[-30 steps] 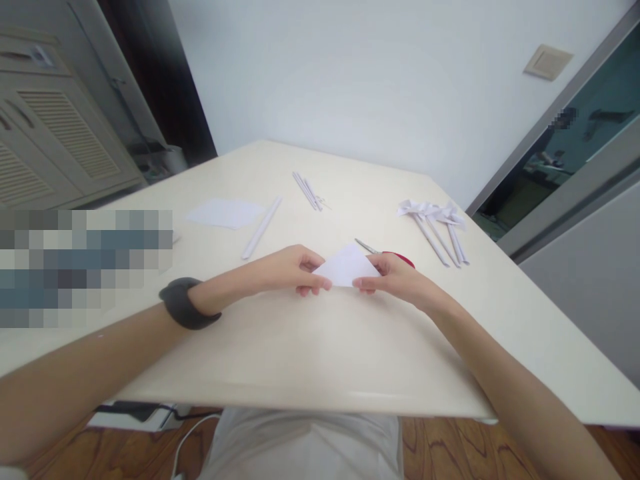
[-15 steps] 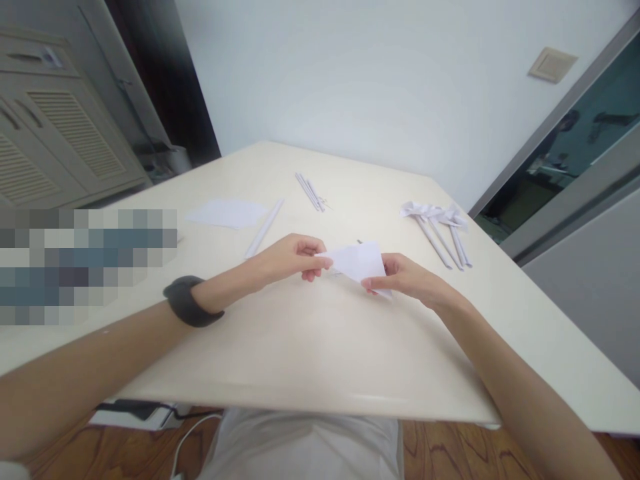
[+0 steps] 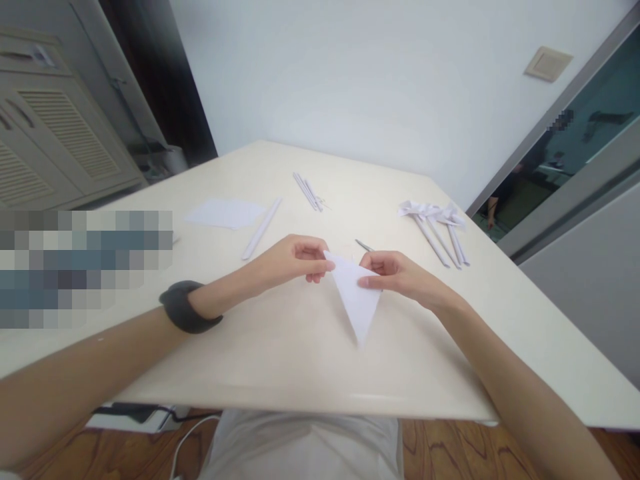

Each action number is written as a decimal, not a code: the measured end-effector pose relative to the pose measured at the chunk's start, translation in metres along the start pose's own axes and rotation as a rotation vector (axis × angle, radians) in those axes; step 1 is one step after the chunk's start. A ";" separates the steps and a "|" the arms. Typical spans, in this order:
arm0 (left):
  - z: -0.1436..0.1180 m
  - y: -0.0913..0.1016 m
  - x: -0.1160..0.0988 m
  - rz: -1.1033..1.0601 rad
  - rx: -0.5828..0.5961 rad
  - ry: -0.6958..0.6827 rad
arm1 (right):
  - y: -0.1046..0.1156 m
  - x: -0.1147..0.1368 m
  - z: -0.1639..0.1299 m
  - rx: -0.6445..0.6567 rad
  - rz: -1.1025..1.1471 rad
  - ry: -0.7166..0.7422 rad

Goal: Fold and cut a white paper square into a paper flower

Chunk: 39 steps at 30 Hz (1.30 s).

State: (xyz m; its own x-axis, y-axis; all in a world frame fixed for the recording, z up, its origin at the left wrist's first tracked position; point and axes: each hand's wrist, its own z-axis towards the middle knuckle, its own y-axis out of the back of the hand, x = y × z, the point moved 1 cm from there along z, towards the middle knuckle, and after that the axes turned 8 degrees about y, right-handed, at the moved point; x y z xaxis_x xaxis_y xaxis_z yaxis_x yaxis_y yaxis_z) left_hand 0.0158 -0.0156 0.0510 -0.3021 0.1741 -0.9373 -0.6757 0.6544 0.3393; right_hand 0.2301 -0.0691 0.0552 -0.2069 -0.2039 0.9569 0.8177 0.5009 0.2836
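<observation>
A white paper triangle point(image 3: 356, 299), folded, hangs point-down just above the cream table point(image 3: 280, 347). My left hand point(image 3: 293, 259) pinches its upper left corner. My right hand point(image 3: 397, 277) pinches its upper right edge. A dark band sits on my left wrist point(image 3: 187, 305). Behind my right hand, only a scissors blade point(image 3: 365, 245) shows; the handles are hidden.
A flat white sheet point(image 3: 225, 213) lies at the left, with a rolled paper stick point(image 3: 261, 229) beside it. More thin sticks point(image 3: 307, 191) lie farther back. Several finished paper pieces on sticks point(image 3: 440, 227) rest at the right. A cabinet point(image 3: 55, 133) stands beyond the table's left edge.
The triangle has turned in my hands: its point faced up a second ago and now faces down toward me. My right hand shifted a little; the scissors' red handle is now hidden.
</observation>
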 end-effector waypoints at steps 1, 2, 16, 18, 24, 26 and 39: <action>-0.001 0.000 -0.001 -0.008 -0.028 -0.011 | -0.002 0.000 0.000 0.027 0.001 -0.003; -0.001 0.001 -0.003 -0.014 -0.052 -0.020 | -0.003 -0.001 0.000 0.046 -0.009 -0.008; -0.002 -0.008 0.006 -0.129 -0.028 0.036 | -0.030 -0.004 0.001 0.127 -0.313 0.009; -0.002 -0.008 0.005 -0.135 -0.035 0.028 | -0.030 -0.003 0.001 0.133 -0.314 0.012; -0.002 -0.008 0.003 -0.137 -0.052 0.022 | -0.030 -0.002 0.001 0.121 -0.303 0.024; -0.003 -0.008 0.003 -0.151 -0.058 0.038 | -0.031 -0.003 0.002 0.102 -0.284 0.025; 0.001 -0.009 0.008 -0.094 0.053 0.080 | 0.009 -0.017 0.001 -0.244 -0.575 -0.069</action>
State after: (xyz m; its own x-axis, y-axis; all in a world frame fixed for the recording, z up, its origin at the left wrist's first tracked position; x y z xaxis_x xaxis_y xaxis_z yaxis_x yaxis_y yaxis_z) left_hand 0.0197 -0.0192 0.0405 -0.2927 0.0523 -0.9548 -0.6681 0.7031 0.2433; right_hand 0.2406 -0.0600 0.0421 -0.6778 -0.3251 0.6595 0.6624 0.1194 0.7396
